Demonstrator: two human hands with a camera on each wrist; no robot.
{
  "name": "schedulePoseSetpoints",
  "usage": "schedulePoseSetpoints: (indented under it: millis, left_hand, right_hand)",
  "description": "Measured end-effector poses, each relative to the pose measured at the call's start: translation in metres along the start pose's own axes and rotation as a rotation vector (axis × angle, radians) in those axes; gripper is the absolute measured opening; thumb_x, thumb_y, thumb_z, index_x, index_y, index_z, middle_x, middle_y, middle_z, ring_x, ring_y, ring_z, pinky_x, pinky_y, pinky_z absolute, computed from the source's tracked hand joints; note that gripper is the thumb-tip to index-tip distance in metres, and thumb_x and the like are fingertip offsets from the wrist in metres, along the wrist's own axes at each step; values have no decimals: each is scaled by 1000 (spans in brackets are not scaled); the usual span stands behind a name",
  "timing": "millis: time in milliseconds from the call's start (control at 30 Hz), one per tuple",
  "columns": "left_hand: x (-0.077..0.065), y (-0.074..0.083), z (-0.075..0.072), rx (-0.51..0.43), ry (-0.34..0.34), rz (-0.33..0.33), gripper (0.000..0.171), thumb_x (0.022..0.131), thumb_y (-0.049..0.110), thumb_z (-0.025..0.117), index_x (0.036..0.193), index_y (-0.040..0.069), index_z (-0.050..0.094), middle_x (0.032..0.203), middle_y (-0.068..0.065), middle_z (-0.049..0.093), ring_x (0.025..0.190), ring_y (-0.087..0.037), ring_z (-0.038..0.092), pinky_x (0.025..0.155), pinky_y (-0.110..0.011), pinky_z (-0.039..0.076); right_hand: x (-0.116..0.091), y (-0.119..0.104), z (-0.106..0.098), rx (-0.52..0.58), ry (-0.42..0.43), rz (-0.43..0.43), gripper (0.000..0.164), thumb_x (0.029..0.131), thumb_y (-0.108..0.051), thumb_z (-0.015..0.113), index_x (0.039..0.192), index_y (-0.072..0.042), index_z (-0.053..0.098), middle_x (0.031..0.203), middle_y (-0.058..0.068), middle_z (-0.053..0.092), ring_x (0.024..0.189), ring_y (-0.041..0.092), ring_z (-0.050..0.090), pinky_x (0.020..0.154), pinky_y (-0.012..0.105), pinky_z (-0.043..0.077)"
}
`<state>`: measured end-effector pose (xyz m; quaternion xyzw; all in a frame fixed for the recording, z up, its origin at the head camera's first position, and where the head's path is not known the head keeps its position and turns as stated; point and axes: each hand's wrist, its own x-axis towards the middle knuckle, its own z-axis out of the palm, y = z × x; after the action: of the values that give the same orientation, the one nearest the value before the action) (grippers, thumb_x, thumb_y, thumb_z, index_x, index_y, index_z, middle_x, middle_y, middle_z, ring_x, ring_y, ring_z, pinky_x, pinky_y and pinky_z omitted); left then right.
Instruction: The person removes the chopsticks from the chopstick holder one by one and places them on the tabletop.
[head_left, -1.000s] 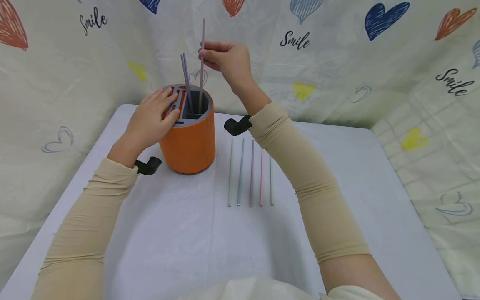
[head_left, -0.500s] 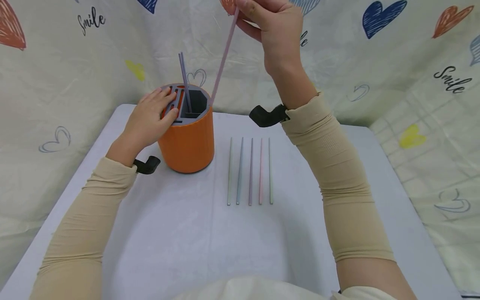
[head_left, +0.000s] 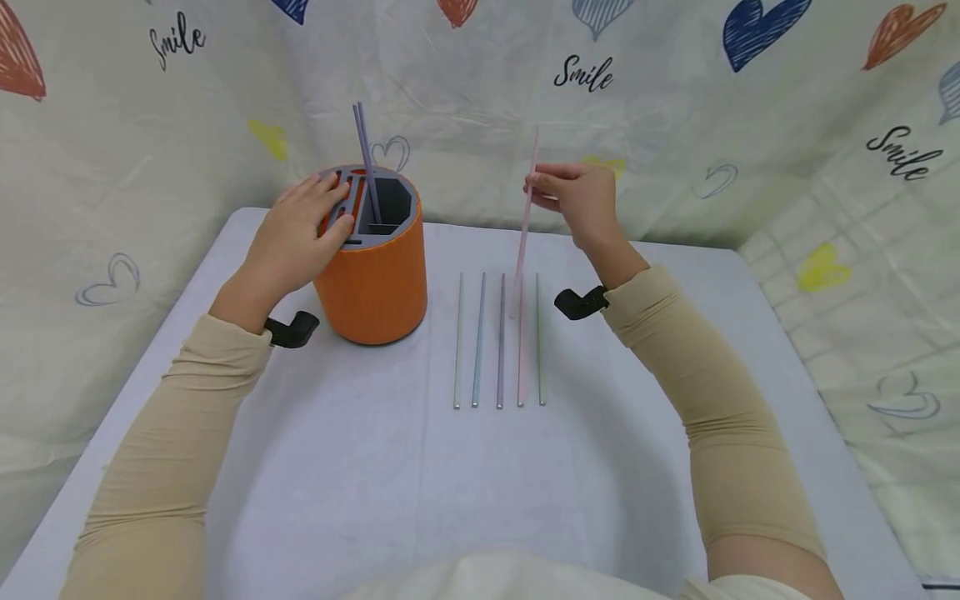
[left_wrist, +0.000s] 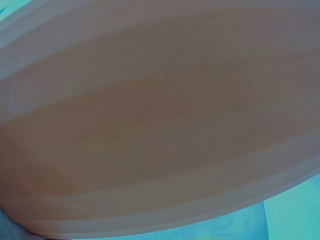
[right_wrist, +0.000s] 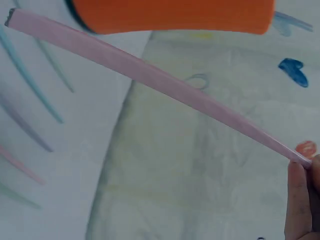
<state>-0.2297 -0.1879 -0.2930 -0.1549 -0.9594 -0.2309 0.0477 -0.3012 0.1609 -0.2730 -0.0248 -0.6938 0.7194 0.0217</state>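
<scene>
Pink stick [head_left: 523,229] pinched in my right hand [head_left: 581,196], I have brought it from the orange holder [head_left: 371,296], where my left hand [head_left: 288,229] rests, to the far end of five laid-out sticks [head_left: 501,342], so two purple sticks [head_left: 364,137] remain inside

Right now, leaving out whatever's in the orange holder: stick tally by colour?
Pink sticks: 2, one held in the right hand
Green sticks: 2
Blue stick: 1
Purple stick: 1
Total: 6
</scene>
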Motion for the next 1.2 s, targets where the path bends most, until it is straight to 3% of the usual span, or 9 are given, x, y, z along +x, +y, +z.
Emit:
schedulePoseSetpoints:
  millis: [233,467,667,1033,1200]
  left_hand:
    - [-1,1,-2,-3,-3,-7,58,105,35,37,155,5,34,164,-15,25,155,-33,14,129,-48,9]
    - [-3,-1,-3,-3,4,-9,58,105,35,37,154,5,34,164,-16,25,155,-34,14,128,-50,9]
    - [-2,1,-2,-9,-2,-7,59,104,35,36,155,5,34,165,-15,24,155,-34,13,128,-50,8]
    - [-1,4,-1,-8,0,-15,58,104,35,36,154,5,35,164,-15,25,155,-33,14,128,-50,9]
    - [-1,3,-1,-6,-5,-18,59,104,35,37,154,5,34,165,-15,25,155,-33,14,129,-49,9]
  right_hand:
    - [-2,38,-30,-119,3,253,38,86,-7,74,121,5,69,77,0,74,70,11,75,72,25,62]
    - [-3,65,-53,-186,-16,342,37,89,-8,72,123,7,66,73,-2,75,69,10,75,70,22,62]
    - [-5,86,-73,-171,6,463,34,90,-7,70,122,4,65,73,-3,74,69,9,75,71,20,61]
    - [-9,111,-88,-121,-5,551,16,91,-1,68,106,0,68,73,1,74,67,10,74,67,21,62]
    - [-8,124,-90,-158,-1,567,37,91,-1,68,126,6,62,70,-2,74,64,8,73,66,20,61]
